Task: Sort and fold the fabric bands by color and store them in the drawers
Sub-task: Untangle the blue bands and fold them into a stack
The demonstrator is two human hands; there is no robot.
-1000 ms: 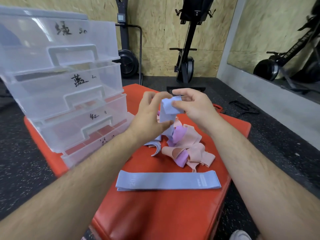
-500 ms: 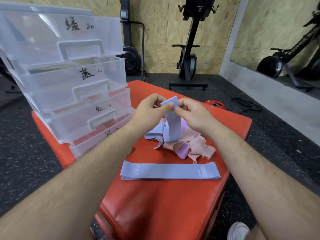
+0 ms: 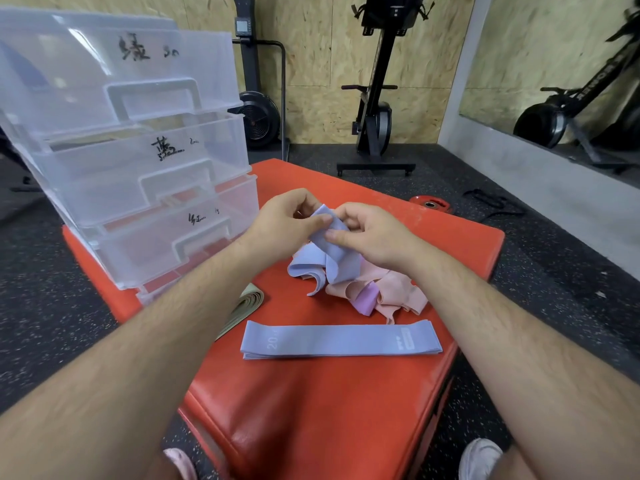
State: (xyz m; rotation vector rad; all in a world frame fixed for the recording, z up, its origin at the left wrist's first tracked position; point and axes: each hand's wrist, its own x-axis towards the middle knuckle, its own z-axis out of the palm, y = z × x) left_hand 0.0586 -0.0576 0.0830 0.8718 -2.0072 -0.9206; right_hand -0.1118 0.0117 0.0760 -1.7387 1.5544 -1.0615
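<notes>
Both hands hold one blue fabric band (image 3: 337, 258) above the red padded box (image 3: 311, 403). My left hand (image 3: 282, 220) pinches its upper end from the left, and my right hand (image 3: 372, 233) pinches it from the right. The band's lower part droops onto a heap of pink and purple bands (image 3: 384, 292). A stack of flattened blue bands (image 3: 341, 339) lies nearer me on the box. Green bands (image 3: 247, 303) lie flat by my left forearm. The clear plastic drawer unit (image 3: 138, 161) stands at the left, its drawers labelled in handwriting and pulled partly out.
The red box's front edge (image 3: 304, 455) drops off just ahead of my shoes. Exercise machines (image 3: 377, 98) stand against the wooden back wall. A red weight plate (image 3: 431, 204) and a black strap (image 3: 491, 204) lie on the dark floor behind the box.
The blue band has come down from in front of me toward the heap, with both hands still pinching it. The camera has tilted down, bringing the green bands into view.
</notes>
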